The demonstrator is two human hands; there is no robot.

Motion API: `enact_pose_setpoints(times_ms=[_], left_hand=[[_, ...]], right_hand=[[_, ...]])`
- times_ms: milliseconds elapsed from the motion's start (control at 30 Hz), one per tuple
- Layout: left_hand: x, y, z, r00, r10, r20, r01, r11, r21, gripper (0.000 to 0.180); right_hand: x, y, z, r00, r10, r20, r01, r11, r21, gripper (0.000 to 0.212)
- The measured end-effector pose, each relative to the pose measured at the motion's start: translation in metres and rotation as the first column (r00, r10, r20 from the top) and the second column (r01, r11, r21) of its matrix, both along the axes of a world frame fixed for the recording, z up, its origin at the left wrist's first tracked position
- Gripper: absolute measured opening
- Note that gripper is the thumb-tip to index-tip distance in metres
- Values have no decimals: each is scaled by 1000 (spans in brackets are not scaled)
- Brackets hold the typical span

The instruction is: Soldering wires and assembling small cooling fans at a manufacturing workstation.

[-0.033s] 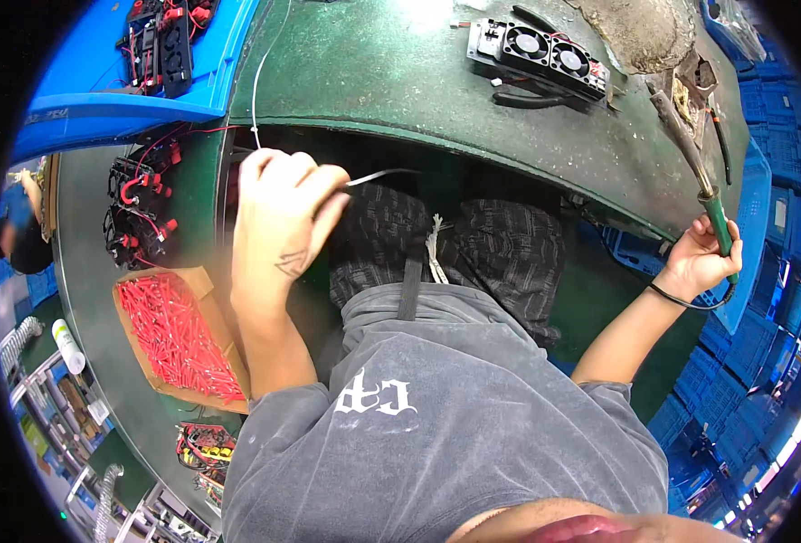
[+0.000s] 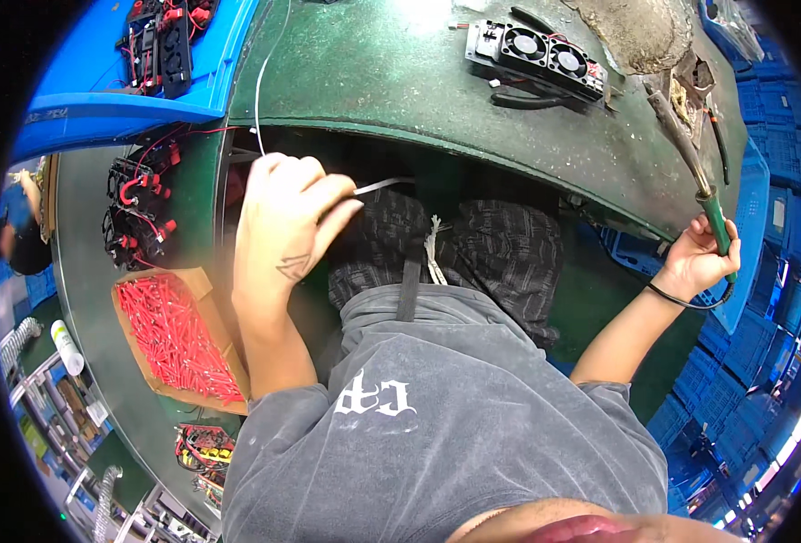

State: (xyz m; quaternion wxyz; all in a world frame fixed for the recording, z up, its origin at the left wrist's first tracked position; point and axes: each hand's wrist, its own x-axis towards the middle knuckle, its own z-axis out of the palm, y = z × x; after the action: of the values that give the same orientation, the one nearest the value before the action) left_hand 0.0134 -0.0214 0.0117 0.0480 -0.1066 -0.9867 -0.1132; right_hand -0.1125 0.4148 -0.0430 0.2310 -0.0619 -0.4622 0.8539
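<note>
My left hand (image 2: 290,204) is closed round a thin silvery solder wire (image 2: 258,90). One length of it runs up over the bench, and a short end sticks out past my fingertips to the right. At the right, my right hand (image 2: 701,258) grips the green handle of a soldering iron (image 2: 712,217). Its metal shaft points away from me, with the tip beside a dirty metal holder (image 2: 692,90). On the green bench lies a black module with two fans (image 2: 545,52), its black clamp-like arms on either side. Neither hand touches it.
A blue tray (image 2: 129,104) at the far left holds more fan modules. Black parts with red connectors (image 2: 138,213) lie below it. An open cardboard box (image 2: 206,394) is filled with red tubular pieces. Blue crates (image 2: 771,118) are stacked at the right.
My left hand has shifted slightly to the right with the solder wire. My right hand and the soldering iron have barely moved.
</note>
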Motion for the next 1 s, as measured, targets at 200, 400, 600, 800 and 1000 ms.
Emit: enact_pose_setpoints(times_ms=[200, 400, 600, 800, 1000], left_hand=[[-13, 21, 17, 951, 40, -306, 101, 897, 431, 18], [-47, 40, 44, 865, 46, -500, 170, 910, 377, 31], [-105, 51, 50, 710, -7, -704, 257, 934, 250, 22], [-132, 73, 54, 746, 12, -666, 234, 931, 279, 19], [-144, 72, 45, 718, -78, -691, 347, 901, 259, 17]], right_hand=[[2, 7, -1, 997, 78, 4, -78, 992, -95, 31], [6, 9, 32, 983, 168, -76, -165, 985, 44, 32], [-16, -10, 72, 915, 397, -76, -360, 885, 295, 34], [-39, -12, 90, 875, 483, -15, -438, 806, 397, 34], [-58, -13, 100, 813, 580, 43, -526, 701, 482, 35]])
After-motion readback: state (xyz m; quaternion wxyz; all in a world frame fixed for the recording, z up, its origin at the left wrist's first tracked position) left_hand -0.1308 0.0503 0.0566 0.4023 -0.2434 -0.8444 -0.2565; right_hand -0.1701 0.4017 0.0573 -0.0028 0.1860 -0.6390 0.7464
